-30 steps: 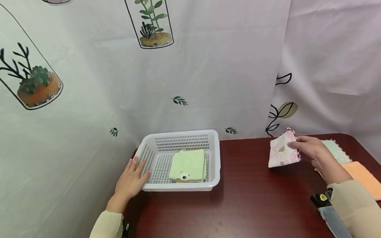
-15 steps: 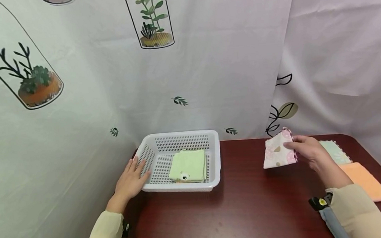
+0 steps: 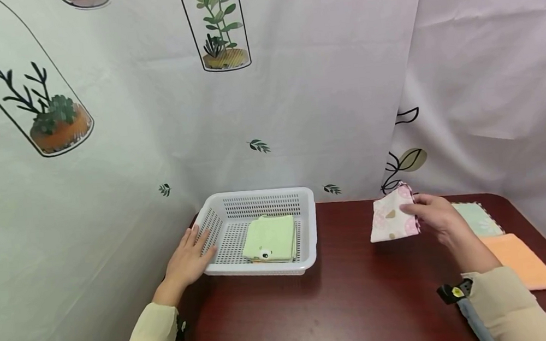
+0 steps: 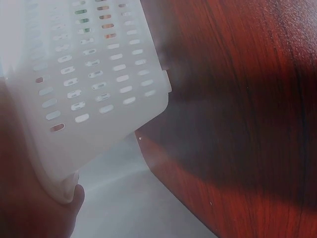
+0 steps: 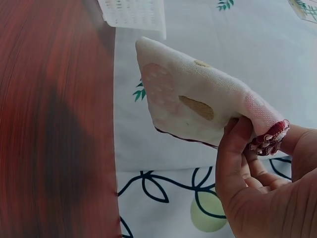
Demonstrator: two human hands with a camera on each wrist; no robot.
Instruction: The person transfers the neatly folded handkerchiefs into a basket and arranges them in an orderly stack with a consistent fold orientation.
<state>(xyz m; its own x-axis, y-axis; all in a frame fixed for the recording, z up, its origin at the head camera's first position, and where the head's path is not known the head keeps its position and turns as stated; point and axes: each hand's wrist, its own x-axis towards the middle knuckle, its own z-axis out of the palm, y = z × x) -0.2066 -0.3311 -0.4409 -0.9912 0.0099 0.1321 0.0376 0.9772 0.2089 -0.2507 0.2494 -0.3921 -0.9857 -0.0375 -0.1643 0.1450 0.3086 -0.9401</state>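
Note:
My right hand (image 3: 437, 215) pinches a folded white towel (image 3: 390, 215) with pink and tan shapes, holding it up over the right half of the table. In the right wrist view the thumb lies across the front of the towel (image 5: 185, 99), near its dark red stitched edge. My left hand (image 3: 188, 261) rests with spread, fairly straight fingers on the left rim of a white plastic basket (image 3: 262, 268). Inside the basket lies a folded light green towel (image 3: 271, 236) with an eye design, on top of other folded cloth. The left wrist view shows the basket's slotted wall (image 4: 109, 74) beside the hand.
Behind my right arm, a pale green patterned towel (image 3: 477, 218) and an orange towel (image 3: 521, 262) lie on the dark red table (image 3: 355, 305). A grey-blue cloth (image 3: 476, 322) shows partly under the right sleeve. A printed curtain (image 3: 325, 94) closes off the back and sides.
My right hand has moved left with the white patterned towel, away from the pale green and orange towels. The left hand and the basket stay in place.

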